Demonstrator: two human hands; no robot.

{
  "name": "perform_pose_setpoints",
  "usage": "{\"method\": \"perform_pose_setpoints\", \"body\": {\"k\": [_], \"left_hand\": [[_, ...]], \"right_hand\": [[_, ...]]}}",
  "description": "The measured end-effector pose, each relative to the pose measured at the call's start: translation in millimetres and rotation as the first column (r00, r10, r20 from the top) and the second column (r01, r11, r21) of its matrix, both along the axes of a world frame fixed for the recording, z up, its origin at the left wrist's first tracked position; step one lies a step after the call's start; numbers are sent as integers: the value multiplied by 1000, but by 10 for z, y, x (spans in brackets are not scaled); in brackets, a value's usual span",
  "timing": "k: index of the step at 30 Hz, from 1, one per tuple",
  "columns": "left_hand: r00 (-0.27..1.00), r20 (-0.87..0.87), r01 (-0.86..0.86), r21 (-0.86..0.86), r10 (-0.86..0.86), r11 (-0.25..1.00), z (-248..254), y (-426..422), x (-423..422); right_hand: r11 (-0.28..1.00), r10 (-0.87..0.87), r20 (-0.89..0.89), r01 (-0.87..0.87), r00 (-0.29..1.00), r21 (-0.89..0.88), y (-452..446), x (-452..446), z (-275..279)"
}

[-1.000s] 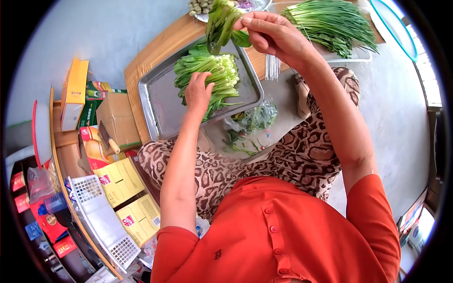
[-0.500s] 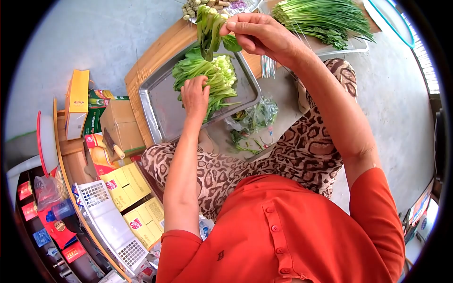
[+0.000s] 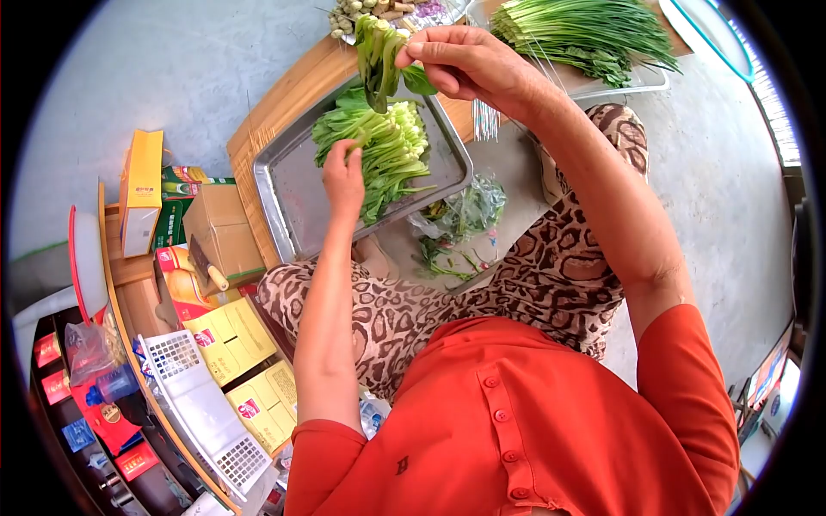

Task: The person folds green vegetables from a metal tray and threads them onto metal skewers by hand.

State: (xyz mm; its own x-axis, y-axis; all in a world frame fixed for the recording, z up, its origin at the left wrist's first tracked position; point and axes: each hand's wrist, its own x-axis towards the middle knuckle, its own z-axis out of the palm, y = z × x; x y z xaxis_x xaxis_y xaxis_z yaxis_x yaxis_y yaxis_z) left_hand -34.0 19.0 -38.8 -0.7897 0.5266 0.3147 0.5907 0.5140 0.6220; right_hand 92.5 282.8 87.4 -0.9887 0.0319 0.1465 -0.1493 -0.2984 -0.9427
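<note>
My right hand (image 3: 465, 62) is raised over the far edge of the metal tray, its fingers pinched on a small bunch of leafy greens (image 3: 379, 64). The stalk ends of that bunch point up and its leaves hang down. In the tray (image 3: 288, 202) lies a pile of leafy greens (image 3: 391, 142), pale stalks towards the right. My left hand (image 3: 344, 176) is at the left side of this pile, thumb and fingers closed on a leafy green stalk; its tip is partly hidden by the fingers.
Metal skewers (image 3: 486, 120) stick out by the wooden table (image 3: 301, 77). Garlic chives (image 3: 585, 39) lie at the far right, and a plate of mushroom-like pieces (image 3: 353, 17) at the back. A plastic bag of greens (image 3: 469, 211) sits below the tray. Boxes (image 3: 228, 228) and a cleaver (image 3: 206, 265) are left.
My left hand has shifted slightly left and turned, its fingers now drawn together at the pile. My right hand and its bunch have hardly moved.
</note>
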Motion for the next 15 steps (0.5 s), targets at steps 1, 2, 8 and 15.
{"method": "perform_pose_setpoints", "body": {"k": [1,2,8,15], "left_hand": [[947,310,-122,105,84,987,34,-25,-23],[951,307,-41,256,-41,966,75,-56,-59],[812,523,-208,673,-258,710,675,-209,-59],[610,684,-424,708,-400,565,731,-515,-171]], "right_hand": [[1000,0,-2,0,1000,0,-3,5,4],[1000,-21,6,21,1000,15,-15,10,8],[1000,-23,34,22,999,22,-38,6,-12],[998,22,126,-30,992,57,-192,20,-32]]}}
